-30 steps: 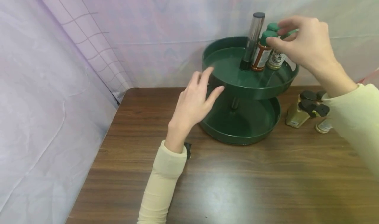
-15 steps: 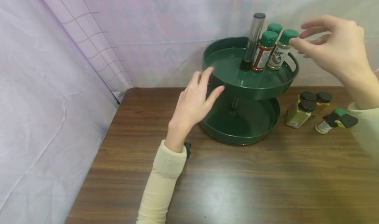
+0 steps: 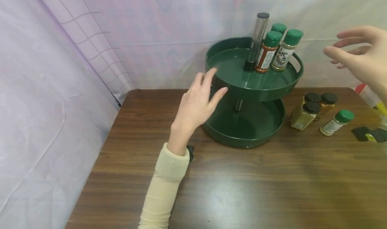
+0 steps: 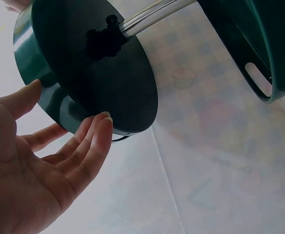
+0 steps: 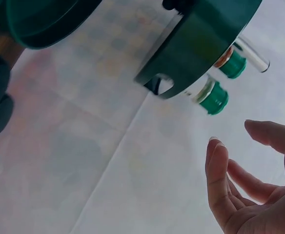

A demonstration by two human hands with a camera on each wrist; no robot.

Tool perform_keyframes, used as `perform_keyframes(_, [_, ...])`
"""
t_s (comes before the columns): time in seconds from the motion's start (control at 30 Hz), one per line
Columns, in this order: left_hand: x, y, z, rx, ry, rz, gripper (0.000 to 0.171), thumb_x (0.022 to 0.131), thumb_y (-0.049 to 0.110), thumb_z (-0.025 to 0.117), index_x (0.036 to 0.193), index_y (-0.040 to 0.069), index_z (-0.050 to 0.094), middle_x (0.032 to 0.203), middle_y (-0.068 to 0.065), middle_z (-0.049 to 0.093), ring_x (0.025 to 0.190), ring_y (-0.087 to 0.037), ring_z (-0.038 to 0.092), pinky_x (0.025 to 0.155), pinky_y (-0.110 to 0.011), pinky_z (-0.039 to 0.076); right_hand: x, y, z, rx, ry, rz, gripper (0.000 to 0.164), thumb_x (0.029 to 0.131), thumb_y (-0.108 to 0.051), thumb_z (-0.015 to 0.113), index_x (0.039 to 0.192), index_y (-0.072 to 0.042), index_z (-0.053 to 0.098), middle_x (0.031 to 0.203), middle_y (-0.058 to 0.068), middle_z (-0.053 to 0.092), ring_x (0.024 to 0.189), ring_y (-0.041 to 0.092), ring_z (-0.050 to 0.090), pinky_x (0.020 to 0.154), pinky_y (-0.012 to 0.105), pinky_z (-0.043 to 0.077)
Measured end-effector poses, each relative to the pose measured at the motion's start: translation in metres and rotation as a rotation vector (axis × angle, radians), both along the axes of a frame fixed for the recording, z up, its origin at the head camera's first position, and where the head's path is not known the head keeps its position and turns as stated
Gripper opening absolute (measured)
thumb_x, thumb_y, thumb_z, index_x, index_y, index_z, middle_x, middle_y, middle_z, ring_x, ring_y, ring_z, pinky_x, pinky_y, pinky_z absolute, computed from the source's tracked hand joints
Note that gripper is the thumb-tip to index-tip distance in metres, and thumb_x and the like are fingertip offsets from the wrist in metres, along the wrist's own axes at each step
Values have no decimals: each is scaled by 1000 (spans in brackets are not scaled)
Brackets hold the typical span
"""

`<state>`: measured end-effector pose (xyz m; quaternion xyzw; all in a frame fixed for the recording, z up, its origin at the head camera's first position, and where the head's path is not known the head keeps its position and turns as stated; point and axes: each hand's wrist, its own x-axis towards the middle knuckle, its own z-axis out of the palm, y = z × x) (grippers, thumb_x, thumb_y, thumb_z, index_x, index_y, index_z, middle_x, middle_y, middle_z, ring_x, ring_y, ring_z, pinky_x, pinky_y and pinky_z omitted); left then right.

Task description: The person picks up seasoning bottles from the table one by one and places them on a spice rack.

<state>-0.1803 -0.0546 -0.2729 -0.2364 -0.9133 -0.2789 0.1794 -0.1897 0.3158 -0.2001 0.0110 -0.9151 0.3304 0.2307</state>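
My left hand point(image 3: 193, 108) lies against the left side of the upper tray point(image 3: 257, 93) of a green two-tier turntable rack, fingers extended. In the left wrist view its thumb touches the tray's outer wall and its fingertips reach the lower edge. My right hand point(image 3: 362, 52) is in the air to the right of the rack, fingers loosely bent, holding nothing. On the upper tray, right of the metal post point(image 3: 257, 40), stand a red-brown spice bottle point(image 3: 266, 56), a pale-labelled spice bottle point(image 3: 282, 57) and a third green-capped bottle point(image 3: 278, 28), mostly hidden behind.
Right of the lower tray point(image 3: 242, 142), several black-lidded jars point(image 3: 303, 117) stand grouped on the wooden table point(image 3: 242, 188). Beside them is a green-capped spice bottle point(image 3: 332, 126). A red-topped container point(image 3: 367, 96) shows at the right edge. Cloth point(image 3: 169, 37) hangs behind.
My right hand has left the green-capped bottles on the upper tray and moved right, uncovering the pale-labelled one and the table bottle. The left hand has stayed in place.
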Motion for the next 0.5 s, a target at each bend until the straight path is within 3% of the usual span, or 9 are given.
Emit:
perform_keyframes(0.1, [1,0,0,1,6,-1,63,106,46,49,156,11,34,135,-16,49,99,-26,59,68,-38,54,2,11,-5,-28,-11,5,56,101,-33,62,152,-18,45,115,-28,52,76,-22,47,98,15,38])
perform_keyframes(0.2, [1,0,0,1,9,-1,63,106,46,49,156,10,34,134,-16,50,100,-26,60,68,-39,54,4,22,-10,-21,-26,-7,57,101,-33,61,153,-17,44,121,-23,56,77,-22,46,93,11,39])
perform_keyframes(0.27, [1,0,0,0,8,-1,63,106,46,49,156,10,34,134,-17,50,100,-27,60,68,-39,54,5,27,-14,16,-32,-32,58,102,-34,60,154,-14,42,134,-5,60,75,-24,42,85,8,38])
perform_keyframes(0.37, [1,0,-1,0,8,-3,63,106,45,49,156,10,35,134,-17,50,99,-27,60,68,-38,54,10,33,-18,55,-50,-81,60,102,-36,59,155,-13,40,148,14,52,73,-26,39,80,5,37])
perform_keyframes(0.43, [0,0,-1,1,13,-5,63,106,45,49,155,9,35,134,-17,50,100,-27,60,68,-39,54,13,38,-22,69,-55,-117,61,102,-38,58,155,-13,40,151,13,49,72,-28,36,90,8,39])
perform_keyframes(0.5, [0,0,-1,2,18,-7,63,106,45,50,155,9,35,134,-17,50,100,-27,60,69,-39,54,15,45,-27,52,-62,-146,62,101,-39,59,154,-11,42,150,0,50,70,-30,36,84,4,39])
